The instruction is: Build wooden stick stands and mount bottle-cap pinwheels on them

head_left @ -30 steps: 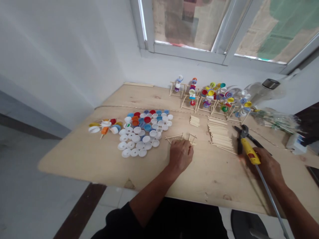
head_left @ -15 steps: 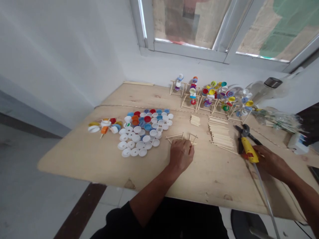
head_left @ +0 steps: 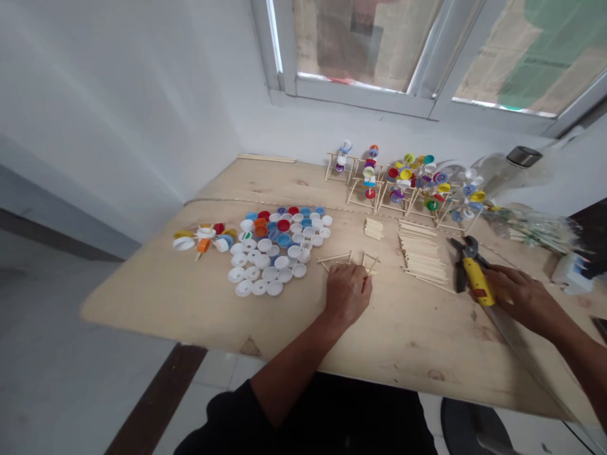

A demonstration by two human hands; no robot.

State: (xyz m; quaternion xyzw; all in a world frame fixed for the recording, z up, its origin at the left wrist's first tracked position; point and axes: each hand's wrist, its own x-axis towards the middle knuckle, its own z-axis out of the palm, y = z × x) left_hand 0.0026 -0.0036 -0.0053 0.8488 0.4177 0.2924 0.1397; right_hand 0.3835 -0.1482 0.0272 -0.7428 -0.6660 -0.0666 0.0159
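My left hand rests on the table with its fingers curled down over small wooden sticks. The sticks are joined in an angular outline, and more of them poke out past my knuckles; what lies under the fingers is hidden. At the right, my right hand is closed around a yellow glue gun, its cord trailing toward the table's front edge. Just beyond the gun lie dark-handled pliers, touching or nearly touching it.
Bottle caps spread left of my left hand, beside a cap wheel. Stick piles and shorter pieces lie mid-table. Stick stands with cap wheels line the back, near a clear bottle and a plastic bag.
The glue gun has turned slightly in my right hand, and its cord has swung to the right. My left hand stays in place over the sticks. The whole view has shifted a little.
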